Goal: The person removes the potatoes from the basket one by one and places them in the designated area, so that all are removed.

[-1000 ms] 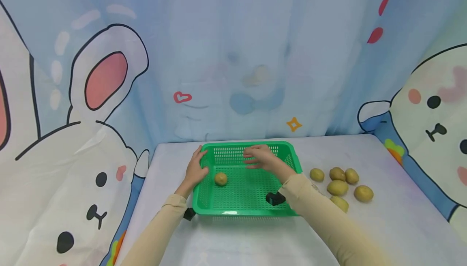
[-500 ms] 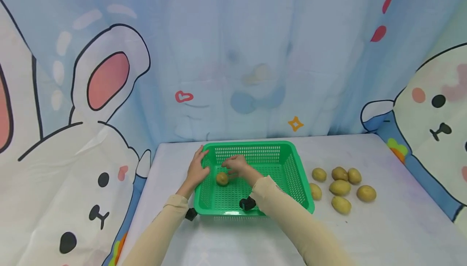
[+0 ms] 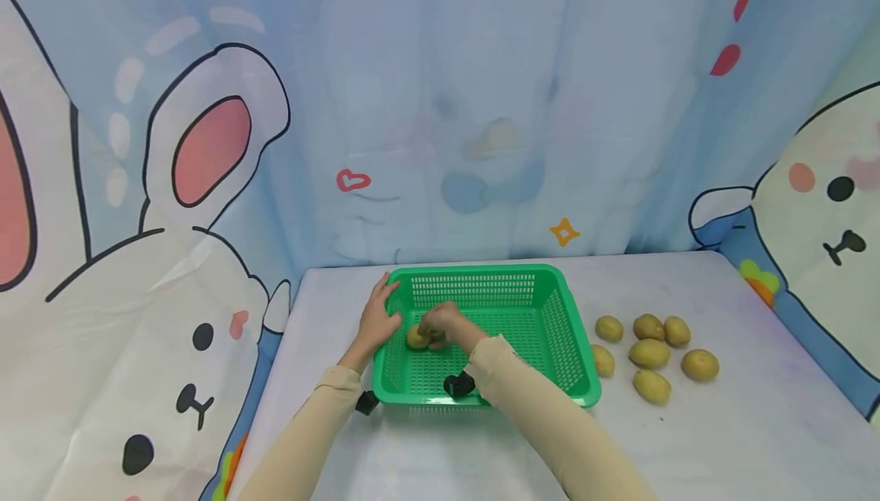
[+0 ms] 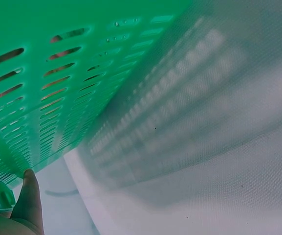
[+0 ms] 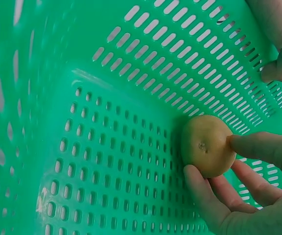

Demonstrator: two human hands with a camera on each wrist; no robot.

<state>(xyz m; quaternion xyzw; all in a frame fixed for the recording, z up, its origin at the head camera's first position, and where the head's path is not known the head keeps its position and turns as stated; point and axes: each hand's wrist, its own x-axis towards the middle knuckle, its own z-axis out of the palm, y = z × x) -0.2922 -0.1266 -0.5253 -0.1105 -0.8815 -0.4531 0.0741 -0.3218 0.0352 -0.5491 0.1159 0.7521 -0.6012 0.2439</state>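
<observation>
A green perforated plastic basket [image 3: 522, 333] stands on the table. On its left rim my left hand [image 3: 376, 321] grips the edge, thumb toward the inside. One of its fingers [image 4: 29, 198] lies along the basket's outer wall in the left wrist view. Inside the basket, near the left wall, sits a single potato [image 3: 415, 337]. My right hand [image 3: 447, 325] pinches it; in the right wrist view thumb and fingertips meet the sides of the potato [image 5: 206, 146], which is low in the corner by the wall.
Several loose potatoes [image 3: 649, 353] lie on the white-covered table [image 3: 687, 440] to the right of the basket. A blue patterned curtain [image 3: 481, 104] hangs behind, and cartoon-printed cloth [image 3: 103, 348] flanks both sides.
My right hand has moved left and down inside the basket, from above its middle to the potato, and has closed on it. The left hand has stayed on the rim.
</observation>
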